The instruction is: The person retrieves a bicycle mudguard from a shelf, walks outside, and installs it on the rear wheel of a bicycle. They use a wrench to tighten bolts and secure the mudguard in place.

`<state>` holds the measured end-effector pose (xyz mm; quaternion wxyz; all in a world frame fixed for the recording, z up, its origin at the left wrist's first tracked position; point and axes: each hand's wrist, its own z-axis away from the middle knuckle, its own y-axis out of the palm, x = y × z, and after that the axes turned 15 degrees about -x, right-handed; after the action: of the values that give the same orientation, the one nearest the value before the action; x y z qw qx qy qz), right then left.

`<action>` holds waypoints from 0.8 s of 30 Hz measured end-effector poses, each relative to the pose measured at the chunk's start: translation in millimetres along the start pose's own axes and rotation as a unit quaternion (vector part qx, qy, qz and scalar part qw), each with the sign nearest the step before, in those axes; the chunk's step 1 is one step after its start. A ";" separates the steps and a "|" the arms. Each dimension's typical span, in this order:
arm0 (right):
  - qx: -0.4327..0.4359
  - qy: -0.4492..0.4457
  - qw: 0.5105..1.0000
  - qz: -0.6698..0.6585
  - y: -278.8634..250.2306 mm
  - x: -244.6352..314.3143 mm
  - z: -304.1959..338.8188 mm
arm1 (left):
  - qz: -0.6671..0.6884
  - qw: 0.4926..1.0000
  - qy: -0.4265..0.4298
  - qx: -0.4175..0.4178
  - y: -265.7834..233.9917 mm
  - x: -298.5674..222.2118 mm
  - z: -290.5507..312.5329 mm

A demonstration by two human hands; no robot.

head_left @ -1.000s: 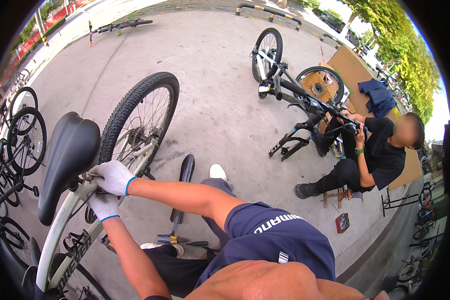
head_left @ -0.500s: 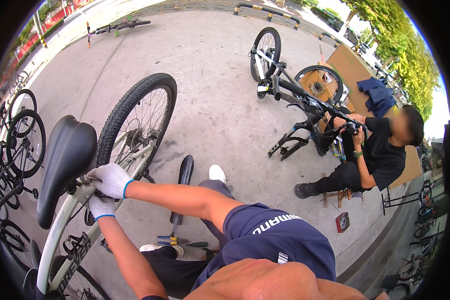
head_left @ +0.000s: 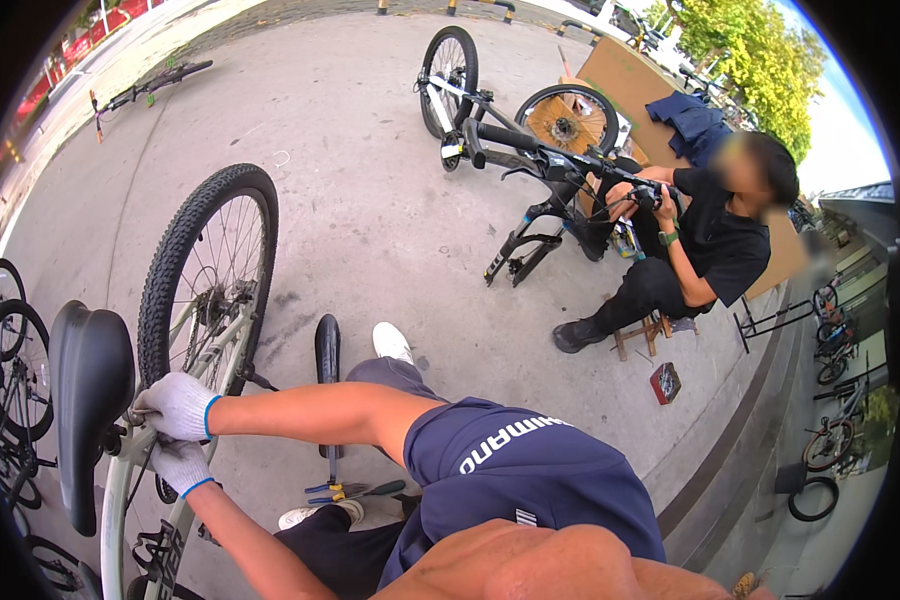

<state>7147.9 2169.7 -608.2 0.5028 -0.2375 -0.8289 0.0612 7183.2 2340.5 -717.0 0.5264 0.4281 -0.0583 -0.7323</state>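
A light grey-green bicycle [head_left: 115,505] stands at my left, with a black saddle [head_left: 92,400] and a knobbly rear tyre [head_left: 160,290]. My right hand [head_left: 177,405], in a white knit glove with a blue cuff, is closed just behind the saddle, where the frame tubes meet. Its fingertips press together at the frame; whatever lies between them is too small to make out. Just below, my left hand [head_left: 181,466], gloved alike, has its fingers curled in against the frame. The frame and the other hand partly hide those fingers and what they grip.
A black mudguard [head_left: 327,350] lies by my white shoe [head_left: 392,342], with pliers [head_left: 340,492] nearer. At right a seated person [head_left: 740,230] handles another bicycle's handlebar [head_left: 640,180]. A loose wheel [head_left: 567,118] and a red box [head_left: 666,383] are there too. More bicycles [head_left: 15,370] stand far left.
The view has swung, so most of the scene sits further left in it. Both gloved hands stay at the same spot on the bicycle frame, with little visible change in their grip.
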 end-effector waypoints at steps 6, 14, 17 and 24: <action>0.001 0.026 1.000 0.007 -0.5 3.3 2.1 | -0.023 0.999 -0.005 0.047 -4.0 -5.6 -4.0; 0.027 0.023 0.999 0.029 -3.3 4.4 1.1 | -0.062 0.998 -0.004 -0.027 9.8 -6.6 14.0; 0.023 0.028 0.999 0.032 -1.6 5.4 2.5 | -0.018 1.000 -0.006 0.006 0.6 -8.2 13.6; 0.013 0.029 0.999 0.024 3.8 0.0 3.9 | -0.087 0.996 0.018 -0.010 -5.7 -10.2 -7.7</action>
<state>7145.8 2173.5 -611.4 0.5283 -0.2522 -0.8071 0.0769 7185.2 2354.2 -719.1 0.4657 0.4394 -0.0041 -0.7681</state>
